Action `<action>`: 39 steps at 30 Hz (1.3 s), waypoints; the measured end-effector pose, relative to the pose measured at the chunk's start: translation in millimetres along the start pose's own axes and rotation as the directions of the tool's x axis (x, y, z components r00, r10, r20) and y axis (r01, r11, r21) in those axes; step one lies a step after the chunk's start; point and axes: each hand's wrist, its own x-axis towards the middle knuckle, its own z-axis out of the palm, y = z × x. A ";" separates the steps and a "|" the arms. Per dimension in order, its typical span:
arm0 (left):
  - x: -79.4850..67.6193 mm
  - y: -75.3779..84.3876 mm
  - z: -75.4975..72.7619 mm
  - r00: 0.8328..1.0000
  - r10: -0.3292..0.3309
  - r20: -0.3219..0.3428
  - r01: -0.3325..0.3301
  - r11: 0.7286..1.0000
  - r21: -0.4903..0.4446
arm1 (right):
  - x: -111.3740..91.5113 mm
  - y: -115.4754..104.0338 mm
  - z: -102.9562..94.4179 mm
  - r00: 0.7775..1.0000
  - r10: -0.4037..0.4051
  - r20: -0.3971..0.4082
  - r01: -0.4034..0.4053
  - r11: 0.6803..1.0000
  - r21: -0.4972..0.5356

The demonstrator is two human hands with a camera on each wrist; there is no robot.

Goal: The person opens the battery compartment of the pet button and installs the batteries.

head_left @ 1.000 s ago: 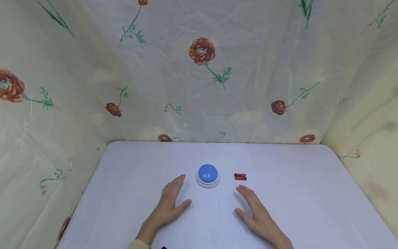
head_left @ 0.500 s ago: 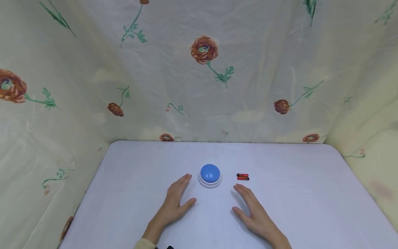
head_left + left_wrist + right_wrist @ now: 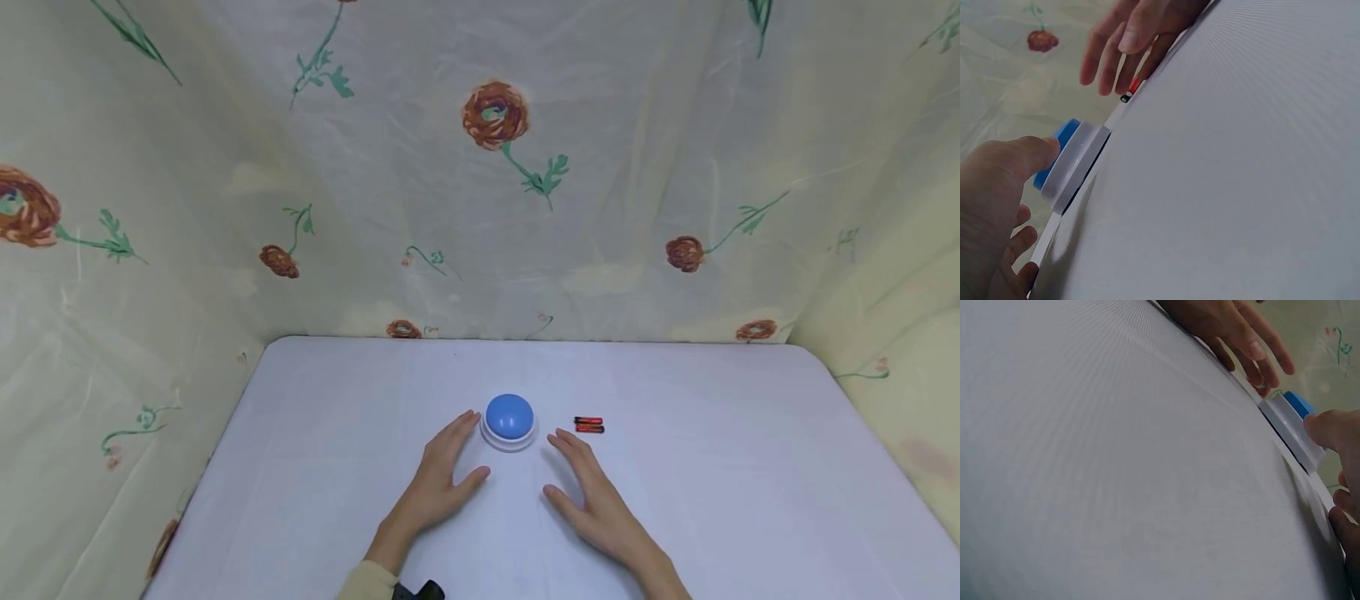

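Observation:
A round push light with a blue dome and white base [image 3: 510,423] sits on the table. My left hand [image 3: 442,479] is at its left, fingers extended and thumb spread, fingertips right by the base. To its right and nearer me, my right hand [image 3: 592,500] hovers with fingers loosely stretched and thumb apart. Two red-and-black batteries [image 3: 588,425] lie side by side just beyond the right fingertips. In the left wrist view the blue-topped light [image 3: 1075,165] shows edge-on behind the left thumb, with a battery [image 3: 1130,90] below the right hand's fingers. Neither hand holds anything.
A white cloth covers the table [image 3: 337,400], which has rounded far corners. Flower-printed curtains [image 3: 375,167] hang behind and at both sides. A dark device [image 3: 420,590] sits at the left wrist by the beige sleeve.
Both hands have moved inward and forward, closer to the blue-domed light. The light and the batteries keep their places on the table; the head view has shifted slightly.

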 end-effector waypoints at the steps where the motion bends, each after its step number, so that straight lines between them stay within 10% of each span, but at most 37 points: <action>1: 1.2 0.4 0.6 1.000 -0.011 0.008 0.011 1.000 -0.002 | 1.5 -0.8 1.1 1.000 0.005 -0.001 -0.005 1.000 -0.002; 27: 24.5 5.8 20.0 0.997 -0.075 -0.002 0.075 0.992 0.102 | 40.8 -12.9 32.7 0.988 0.096 -0.117 -0.087 0.993 0.080; 39: 23.4 9.8 12.0 0.995 -0.102 0.004 0.102 0.987 -0.122 | 43.7 -16.6 35.5 0.975 0.146 -0.169 -0.129 0.986 0.106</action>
